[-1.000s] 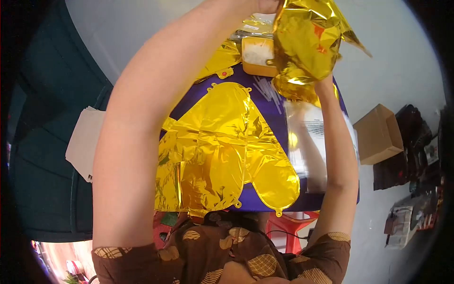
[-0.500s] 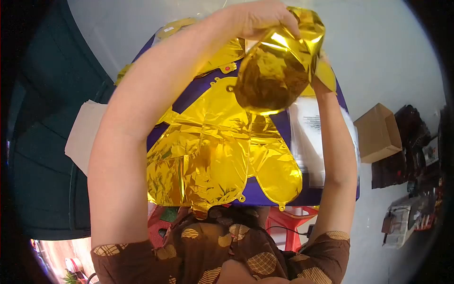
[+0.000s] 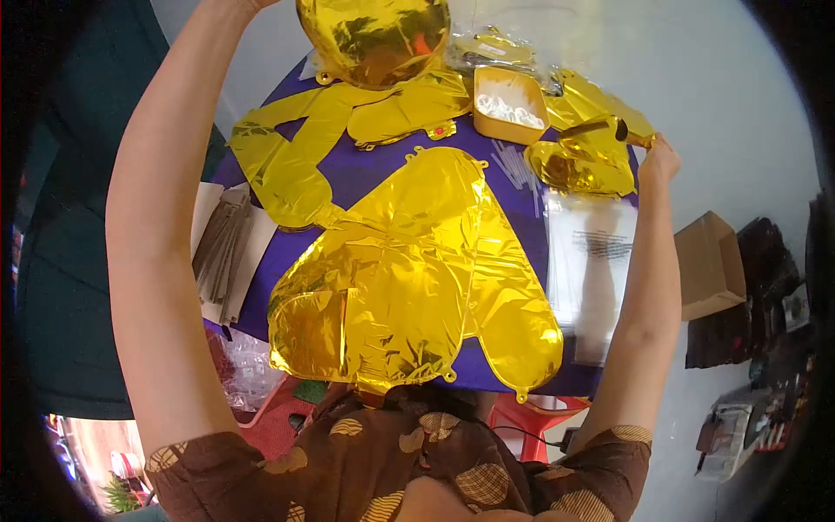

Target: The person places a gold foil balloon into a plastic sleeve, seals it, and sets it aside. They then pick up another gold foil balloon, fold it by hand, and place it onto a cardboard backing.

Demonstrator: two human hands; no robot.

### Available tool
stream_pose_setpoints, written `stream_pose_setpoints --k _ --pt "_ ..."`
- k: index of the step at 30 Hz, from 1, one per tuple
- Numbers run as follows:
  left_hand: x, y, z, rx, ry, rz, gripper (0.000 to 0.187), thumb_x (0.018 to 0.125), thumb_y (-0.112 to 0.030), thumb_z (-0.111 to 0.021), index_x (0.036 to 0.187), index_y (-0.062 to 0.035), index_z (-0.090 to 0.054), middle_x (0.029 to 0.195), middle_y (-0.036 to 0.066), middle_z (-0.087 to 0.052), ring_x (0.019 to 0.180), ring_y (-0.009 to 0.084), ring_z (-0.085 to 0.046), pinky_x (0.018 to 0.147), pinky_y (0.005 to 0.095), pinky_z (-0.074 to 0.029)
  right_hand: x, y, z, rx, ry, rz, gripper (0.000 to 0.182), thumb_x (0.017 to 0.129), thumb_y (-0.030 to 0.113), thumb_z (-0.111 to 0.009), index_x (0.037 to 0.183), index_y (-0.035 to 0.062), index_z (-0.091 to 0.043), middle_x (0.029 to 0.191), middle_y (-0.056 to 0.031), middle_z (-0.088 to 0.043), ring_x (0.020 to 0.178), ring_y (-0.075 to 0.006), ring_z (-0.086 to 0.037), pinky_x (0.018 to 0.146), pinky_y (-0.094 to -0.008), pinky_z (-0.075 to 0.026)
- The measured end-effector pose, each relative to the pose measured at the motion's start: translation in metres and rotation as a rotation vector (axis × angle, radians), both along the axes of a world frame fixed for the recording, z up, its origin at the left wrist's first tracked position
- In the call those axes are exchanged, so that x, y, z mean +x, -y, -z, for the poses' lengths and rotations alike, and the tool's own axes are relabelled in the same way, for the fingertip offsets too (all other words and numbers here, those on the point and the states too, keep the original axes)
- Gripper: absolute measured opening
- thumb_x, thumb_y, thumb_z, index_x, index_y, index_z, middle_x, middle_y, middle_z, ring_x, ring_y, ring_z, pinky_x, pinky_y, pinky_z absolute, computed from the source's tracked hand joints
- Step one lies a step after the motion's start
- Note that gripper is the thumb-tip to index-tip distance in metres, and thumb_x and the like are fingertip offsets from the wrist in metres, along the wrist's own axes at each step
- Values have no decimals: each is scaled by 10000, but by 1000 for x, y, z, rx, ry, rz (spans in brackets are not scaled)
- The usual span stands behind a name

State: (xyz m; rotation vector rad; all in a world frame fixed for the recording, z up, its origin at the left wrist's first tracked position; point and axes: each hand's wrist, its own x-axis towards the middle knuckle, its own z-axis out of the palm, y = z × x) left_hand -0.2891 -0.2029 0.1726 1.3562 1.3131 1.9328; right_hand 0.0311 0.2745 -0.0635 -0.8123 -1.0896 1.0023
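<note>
A large flat gold foil balloon (image 3: 396, 261) lies on the table in front of me, with tabs along its edges and a rounded lobe at the lower right. Only the wrist end of my left hand (image 3: 259, 3) shows at the top edge; its fingers are out of frame. Just right of it, a shiny gold foil piece (image 3: 374, 39) is raised at the top, partly cut off. My right hand (image 3: 659, 161) is closed on the end of a gold foil balloon (image 3: 584, 165) at the table's right side.
A yellow tub (image 3: 511, 130) holds small white pieces. Near it lie clear straws (image 3: 519, 170). More gold foil (image 3: 296, 161) rests at the left, clear plastic sleeves (image 3: 578, 252) at the right. Grey strips (image 3: 224, 252) hang by the left edge; a cardboard box (image 3: 711, 265) stands beyond.
My left hand has moved up and left, with the raised gold foil also shifting that way. My right hand has moved out to the right, uncovering the tub and straws.
</note>
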Motion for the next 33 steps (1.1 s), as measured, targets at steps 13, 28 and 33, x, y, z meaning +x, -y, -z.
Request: stream_pose_setpoints --k 13,28,33 --pt "21 8 17 -279 -120 39 314 802 -19 -621 1116 -18 -638 974 92 -702 817 191 -687 743 316 -576 -37 91 -12 229 933 -331 475 923 363 -500 1082 -52 -666 1032 -155 -708 916 -270 -672 754 -405 -502" --pt "165 22 -13 -935 -732 540 176 828 -61 -660 980 24 -634 843 22 -644 692 93 -591 592 231 -486 -17 343 -161 640 396 -1416 471 871 287 -681 1231 -5 -598 1121 -70 -654 1016 -134 -597 902 -282 -451" --pt "156 36 -32 -1028 -724 549 241 808 -92 -691 1014 24 -648 830 29 -660 699 115 -587 609 255 -475 -12 347 -173 515 622 -1314 176 867 205 -705 883 30 -692 807 19 -662 735 -53 -561 668 -216 -430"
